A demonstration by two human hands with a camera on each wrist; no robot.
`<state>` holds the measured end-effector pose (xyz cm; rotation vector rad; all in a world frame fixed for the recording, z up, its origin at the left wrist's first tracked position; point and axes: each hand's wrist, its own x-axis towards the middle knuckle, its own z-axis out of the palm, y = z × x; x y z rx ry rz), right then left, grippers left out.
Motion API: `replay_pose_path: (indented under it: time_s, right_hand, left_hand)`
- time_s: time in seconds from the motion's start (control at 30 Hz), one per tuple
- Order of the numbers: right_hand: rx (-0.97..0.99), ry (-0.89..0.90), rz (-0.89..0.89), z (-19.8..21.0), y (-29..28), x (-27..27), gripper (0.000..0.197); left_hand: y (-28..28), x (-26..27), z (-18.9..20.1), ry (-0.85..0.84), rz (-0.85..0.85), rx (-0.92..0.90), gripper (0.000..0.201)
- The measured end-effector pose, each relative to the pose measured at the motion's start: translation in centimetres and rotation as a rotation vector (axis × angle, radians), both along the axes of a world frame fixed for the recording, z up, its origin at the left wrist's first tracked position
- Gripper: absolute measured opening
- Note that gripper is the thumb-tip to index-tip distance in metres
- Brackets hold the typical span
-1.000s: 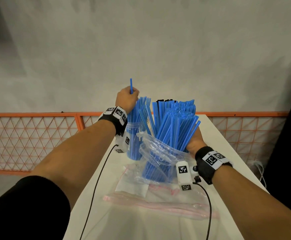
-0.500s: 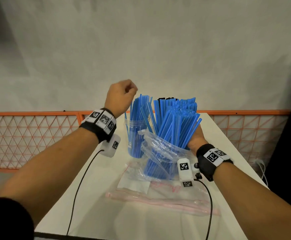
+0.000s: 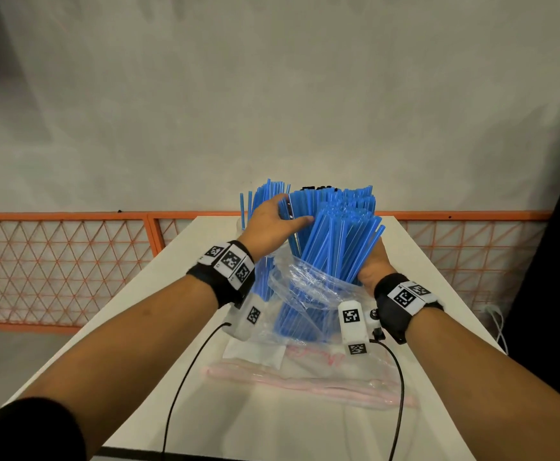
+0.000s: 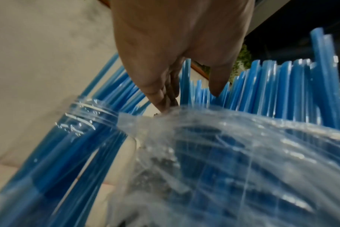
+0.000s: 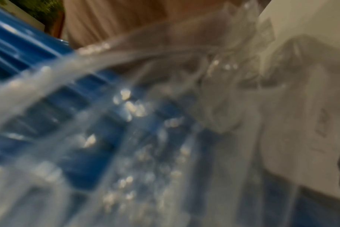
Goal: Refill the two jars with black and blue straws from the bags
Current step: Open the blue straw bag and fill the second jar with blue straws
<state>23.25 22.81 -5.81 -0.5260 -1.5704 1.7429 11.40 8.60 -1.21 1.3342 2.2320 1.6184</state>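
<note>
At the centre of my head view stands a thick bundle of blue plastic straws upright in a crumpled clear plastic bag, on the white table. My left hand reaches into the top of that bundle: thumb extended across the straws, fingers pushed in among them; the left wrist view shows thumb and fingers spread apart with straws between, not yet pinched. My right hand is against the right side of the bundle just above the bag's mouth; its fingers are hidden behind the straws, so I cannot tell its grip. Left of and behind the bag, a clear ribbed plastic jar holds more blue straws. A few black straw tips show behind the bundle. Lower centre lies a flat clear bag with a pink zip strip, with faint red writing I cannot read. Both wrists wear black bands with black-and-white square code tags, no legible text.
</note>
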Motion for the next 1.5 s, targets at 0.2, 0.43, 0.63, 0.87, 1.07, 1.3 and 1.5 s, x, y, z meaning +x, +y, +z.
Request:
replay_pose_path:
  time_s: [0.2,0.43,0.63,0.87,1.07,1.3,1.5]
  right_hand:
    - [0.084,-0.02,0.007,-0.5,0.4,0.4,0.018]
    - [0.103,-0.039,0.014,0.1,0.5,1.2,0.021]
    - [0.01,0.052,0.039,0.4,0.9,2.3,0.024]
    - [0.025,-0.017,0.007,-0.2,1.7,1.7,0.028]
    - [-0.026,-0.005,0.007,-0.3,1.8,0.9,0.024]
    - [-0.082,0.027,0.009,-0.6,2.0,0.8,0.031]
    - [-0.156,0.051,0.01,-0.5,1.9,0.8,0.033]
  left_hand:
    - [2.0,1.0,-0.2,-0.146,-0.082,0.026,0.039]
    - [2.7,1.9,0.2,-0.14,-0.116,0.081,0.019]
    - [3.0,1.2,0.3,-0.152,-0.113,0.031,0.012]
    - [2.5,0.9,-0.2,-0.197,-0.123,0.132,0.014]
    - [2.3,1.4,-1.7,-0.278,-0.184,0.015,0.007]
    - [1.3,1.6,1.7,-0.352,-0.126,0.287,0.01]
    - [-0.5,2.1,5.5,-0.335,-0.126,0.42,0.009]
